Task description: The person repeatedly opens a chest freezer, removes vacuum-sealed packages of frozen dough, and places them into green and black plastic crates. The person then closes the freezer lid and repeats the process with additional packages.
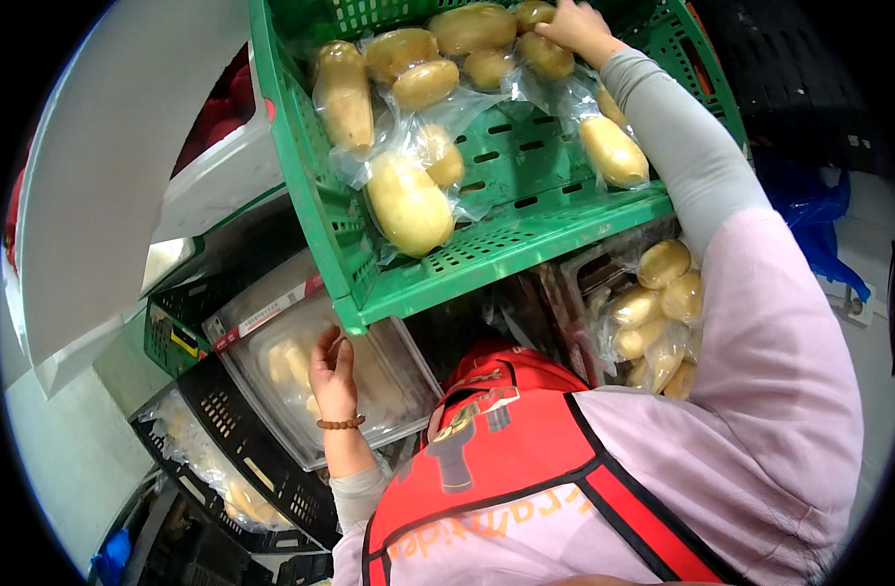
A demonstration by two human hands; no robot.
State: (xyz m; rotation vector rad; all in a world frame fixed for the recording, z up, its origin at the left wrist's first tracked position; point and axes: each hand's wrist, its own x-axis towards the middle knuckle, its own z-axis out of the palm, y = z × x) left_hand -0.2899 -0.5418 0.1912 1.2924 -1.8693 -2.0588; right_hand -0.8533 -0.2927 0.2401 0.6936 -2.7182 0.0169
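Observation:
A green plastic crate (pixel 491 272) stands tilted before me, holding several clear plastic bags of peeled potatoes (pixel 411 205). At its far right part my right hand (pixel 575 29) touches a bagged potato (pixel 544 57); the picture's top edge cuts off part of the hand, and whether the fingers grip cannot be told. Below the crate's near left corner hangs my left hand (pixel 334 373), fingers loosely bent and holding nothing, a brown bead bracelet (pixel 341 423) at its wrist. Behind it lies a clear plastic container (pixel 411 366) with pale pieces inside.
More bagged potatoes (pixel 638 308) sit under the crate at the right. Black plastic crates (pixel 235 432) with bagged pale contents are at the lower left. A white panel (pixel 103 161) rises at the left. A blue plastic bag (pixel 813 212) hangs at the right.

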